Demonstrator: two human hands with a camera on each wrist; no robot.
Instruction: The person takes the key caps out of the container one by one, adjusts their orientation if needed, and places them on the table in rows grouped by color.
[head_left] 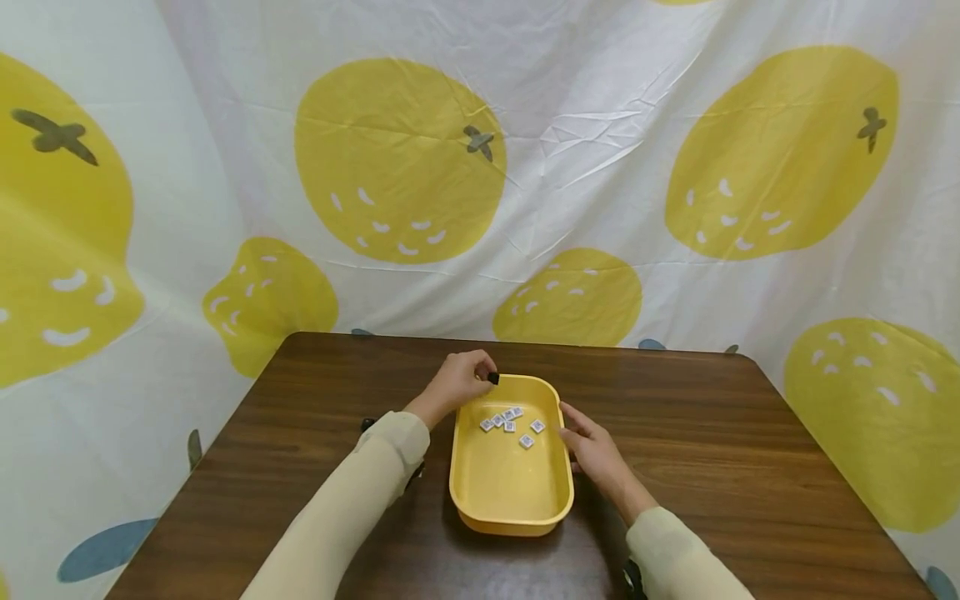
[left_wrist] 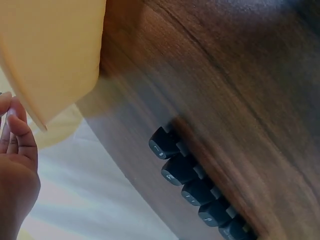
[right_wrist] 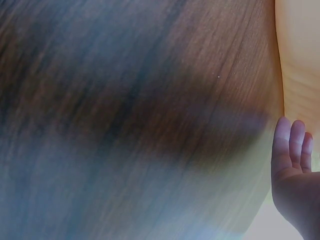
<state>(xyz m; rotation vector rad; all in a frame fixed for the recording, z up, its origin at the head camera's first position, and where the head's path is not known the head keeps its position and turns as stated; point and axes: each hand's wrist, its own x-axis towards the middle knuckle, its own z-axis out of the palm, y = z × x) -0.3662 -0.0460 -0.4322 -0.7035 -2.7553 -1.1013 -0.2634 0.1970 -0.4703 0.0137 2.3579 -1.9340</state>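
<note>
The head view is bright; pale glare hazes the right wrist view's blurred tabletop (right_wrist: pixel 125 125).

Low in the head view's centre, the tray (head_left: pixel 512 487) is plain yellow, its pieces (head_left: pixel 527 442) white with dark marks; the sleeves (head_left: pixel 337 508) are pale cream. The desk (head_left: pixel 697 425) is dark brown, streaked with wood grain. Across the upper frame, white cloth (head_left: pixel 585 67) carries yellow lemons (head_left: pixel 397 158) flecked white.

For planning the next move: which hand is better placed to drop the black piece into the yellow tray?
Left, I think. The left hand pinches the black piece near the far edge of the tray, while the right hand touches the tray's right side.
</note>
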